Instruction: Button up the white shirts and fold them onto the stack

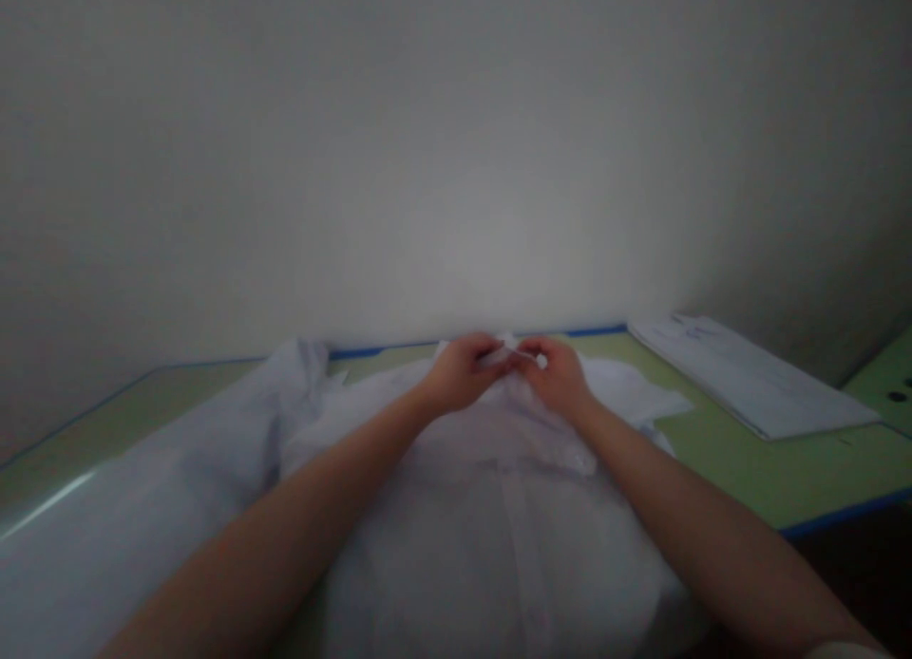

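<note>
A white shirt [470, 507] lies spread toward me on the green table, with a placket-like strip running down its middle. At its far end, my left hand [465, 369] pinches the white cloth between thumb and fingers. Close beside it on the right, my right hand [554, 374] is closed on the same cloth, its thumb and finger forming a small loop. Both hands are almost touching. The exact part of the shirt between the fingertips is too blurred to make out.
More white cloth [206, 460] is heaped on the left. A stack of folded white garments [755, 374] lies at the right on the green table [741, 479], which has blue edging. A grey wall [456, 165] rises directly behind. Another green surface with dark holes [890, 379] is at far right.
</note>
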Demonstrator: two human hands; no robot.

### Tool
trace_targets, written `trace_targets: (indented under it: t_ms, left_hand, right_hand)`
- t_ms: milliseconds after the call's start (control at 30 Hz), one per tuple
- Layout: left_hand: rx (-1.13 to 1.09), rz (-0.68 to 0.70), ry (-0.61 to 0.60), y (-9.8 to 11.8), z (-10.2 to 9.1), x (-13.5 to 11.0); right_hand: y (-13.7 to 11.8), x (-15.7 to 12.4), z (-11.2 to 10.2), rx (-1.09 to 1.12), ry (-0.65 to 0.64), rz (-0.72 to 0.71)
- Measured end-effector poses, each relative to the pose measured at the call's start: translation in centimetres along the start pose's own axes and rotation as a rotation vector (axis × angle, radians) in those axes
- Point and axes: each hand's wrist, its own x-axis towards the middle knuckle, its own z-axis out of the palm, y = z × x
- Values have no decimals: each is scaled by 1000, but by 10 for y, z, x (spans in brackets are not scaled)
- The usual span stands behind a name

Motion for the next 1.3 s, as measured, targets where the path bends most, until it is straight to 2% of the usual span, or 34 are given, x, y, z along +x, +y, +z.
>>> trace_targets:
  t_ms: [133,333,567,767,933,1300]
  left_hand:
    - [-9,33,38,-3,2,0]
    - [31,2,0,-5,-1,0]
    - [32,11,-7,-5,0,-1]
    - [225,74,34,8,-2,-4]
    - [405,78,-3,12,-4,-6]
    - [545,21,-36,14,-4,-4]
  right_hand:
    - [3,2,1,46,-47,2]
    - [5,3,0,7,-57,-29]
    - [7,5,-3,96,-164,-17]
    - [11,4,-1,82,-131,-12]
    - [7,3,-1,52,-118,-25]
    - [1,0,-2,-23,-126,-10]
